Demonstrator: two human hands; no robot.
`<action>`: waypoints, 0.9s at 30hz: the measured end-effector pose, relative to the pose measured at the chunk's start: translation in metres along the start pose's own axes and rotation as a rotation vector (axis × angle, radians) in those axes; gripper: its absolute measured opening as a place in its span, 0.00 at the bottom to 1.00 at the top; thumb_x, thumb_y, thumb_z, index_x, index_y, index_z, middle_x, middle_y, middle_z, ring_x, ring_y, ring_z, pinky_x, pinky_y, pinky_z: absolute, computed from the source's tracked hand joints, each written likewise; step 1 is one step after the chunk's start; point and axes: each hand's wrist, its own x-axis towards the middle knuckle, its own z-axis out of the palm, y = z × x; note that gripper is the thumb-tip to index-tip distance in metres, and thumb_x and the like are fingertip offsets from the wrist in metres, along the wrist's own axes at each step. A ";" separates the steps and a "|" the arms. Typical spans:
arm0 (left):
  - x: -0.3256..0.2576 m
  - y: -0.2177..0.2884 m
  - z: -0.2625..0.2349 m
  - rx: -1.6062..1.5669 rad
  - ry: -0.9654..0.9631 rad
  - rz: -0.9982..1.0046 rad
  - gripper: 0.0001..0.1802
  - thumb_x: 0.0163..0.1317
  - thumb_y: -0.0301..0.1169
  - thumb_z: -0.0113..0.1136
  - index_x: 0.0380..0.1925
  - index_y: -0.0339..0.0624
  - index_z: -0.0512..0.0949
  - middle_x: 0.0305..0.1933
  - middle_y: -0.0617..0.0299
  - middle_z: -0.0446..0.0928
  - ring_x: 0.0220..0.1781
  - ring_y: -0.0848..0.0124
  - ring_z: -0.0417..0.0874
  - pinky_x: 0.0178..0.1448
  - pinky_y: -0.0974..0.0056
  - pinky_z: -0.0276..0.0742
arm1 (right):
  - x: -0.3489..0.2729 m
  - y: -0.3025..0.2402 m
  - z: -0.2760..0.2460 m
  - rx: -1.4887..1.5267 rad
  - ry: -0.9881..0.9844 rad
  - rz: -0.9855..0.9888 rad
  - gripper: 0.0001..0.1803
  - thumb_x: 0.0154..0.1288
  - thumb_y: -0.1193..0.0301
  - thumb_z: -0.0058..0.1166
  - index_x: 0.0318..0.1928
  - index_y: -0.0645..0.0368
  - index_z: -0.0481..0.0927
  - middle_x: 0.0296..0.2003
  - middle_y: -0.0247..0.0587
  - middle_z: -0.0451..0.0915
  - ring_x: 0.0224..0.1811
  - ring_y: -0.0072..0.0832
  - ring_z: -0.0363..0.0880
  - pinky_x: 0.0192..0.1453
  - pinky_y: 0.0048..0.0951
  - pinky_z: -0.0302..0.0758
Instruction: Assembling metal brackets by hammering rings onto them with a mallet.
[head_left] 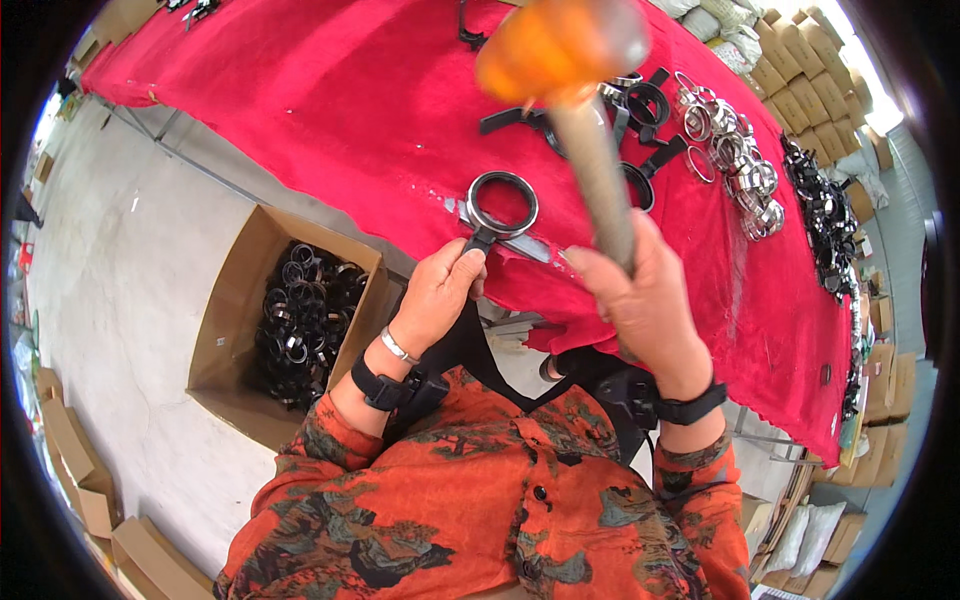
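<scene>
My left hand [437,292] pinches the black ring clamp [501,208] by its tab, flat on the red desk [330,110]. My right hand [650,300] grips the mallet [575,70] raised at 12 o'clock — mid-hammering, I'd judge. The next blow needs to land square on the ring, clear of my fingers.

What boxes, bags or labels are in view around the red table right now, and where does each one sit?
Open cardboard box: on the floor left of the person, brown, full of black rings.
Stacked cartons: far right beyond the table, brown, closed.
Sacks: top right, pale, lumpy.
Flat cartons: lower left floor, brown.
Cartons and pale bags: lower right.
No labels or screens are legible.
</scene>
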 end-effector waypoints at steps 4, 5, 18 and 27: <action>0.002 -0.002 -0.003 0.013 -0.030 -0.019 0.18 0.72 0.39 0.45 0.29 0.37 0.73 0.24 0.64 0.72 0.27 0.75 0.74 0.35 0.70 0.71 | 0.004 0.016 0.007 -0.301 -0.059 -0.169 0.20 0.57 0.65 0.64 0.34 0.64 0.66 0.21 0.56 0.71 0.24 0.54 0.70 0.28 0.41 0.69; 0.004 0.000 -0.004 0.009 -0.025 -0.019 0.18 0.72 0.39 0.45 0.29 0.37 0.73 0.24 0.64 0.72 0.27 0.75 0.74 0.35 0.70 0.71 | 0.006 0.002 0.000 -0.276 -0.053 -0.134 0.20 0.57 0.65 0.64 0.34 0.63 0.66 0.21 0.56 0.71 0.23 0.53 0.70 0.27 0.40 0.69; 0.007 -0.006 -0.011 -0.045 -0.035 0.024 0.18 0.71 0.39 0.47 0.28 0.38 0.72 0.22 0.65 0.72 0.26 0.76 0.73 0.33 0.70 0.70 | -0.048 0.018 -0.010 -0.096 -0.026 0.071 0.20 0.55 0.64 0.67 0.34 0.63 0.68 0.19 0.51 0.70 0.20 0.43 0.70 0.26 0.36 0.69; 0.005 0.006 -0.013 -0.014 -0.013 0.021 0.18 0.71 0.38 0.45 0.26 0.38 0.72 0.22 0.64 0.72 0.26 0.75 0.73 0.34 0.68 0.70 | -0.106 0.065 0.006 -0.089 -0.184 0.173 0.21 0.56 0.62 0.65 0.36 0.63 0.69 0.22 0.54 0.73 0.24 0.46 0.75 0.30 0.37 0.71</action>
